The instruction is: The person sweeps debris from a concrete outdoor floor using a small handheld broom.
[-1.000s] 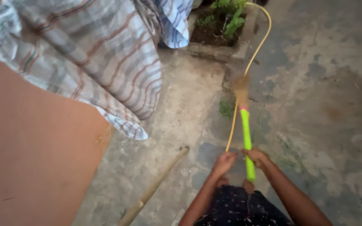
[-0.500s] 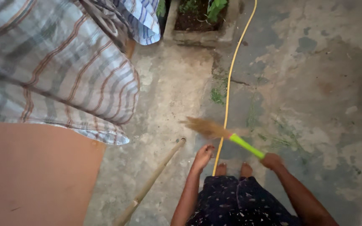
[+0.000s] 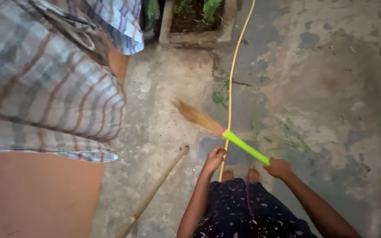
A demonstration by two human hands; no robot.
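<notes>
While viewed from the head camera, the scene held these items:

Right hand: right hand (image 3: 278, 168) was clenched round the end of the broom's green handle, at 5 o'clock of the frame.

Left hand: left hand (image 3: 214, 158) hung just beside the handle's lower side, fingers curled; whether it gripped anything could not be told.

Broom: broom (image 3: 225, 133) lay slanted from 4 o'clock up toward 10 o'clock, its straw head blurred above the concrete floor (image 3: 331, 88).

Hose: yellow hose (image 3: 231, 88) ran from 12 o'clock down to the bare feet, passing under the broom.

Stick: wooden stick (image 3: 155, 189) lay on the floor at 7 o'clock, apart from the hands.

Cloth: checked cloth (image 3: 45, 79) hung at 10 o'clock.

Planter: concrete planter (image 3: 197, 26) stood at 12 o'clock, with greenery.

Risk: straw could probably snag the hose and drag it, since the two crossed; a foot might catch the hose too, as it ended right by the toes.
</notes>
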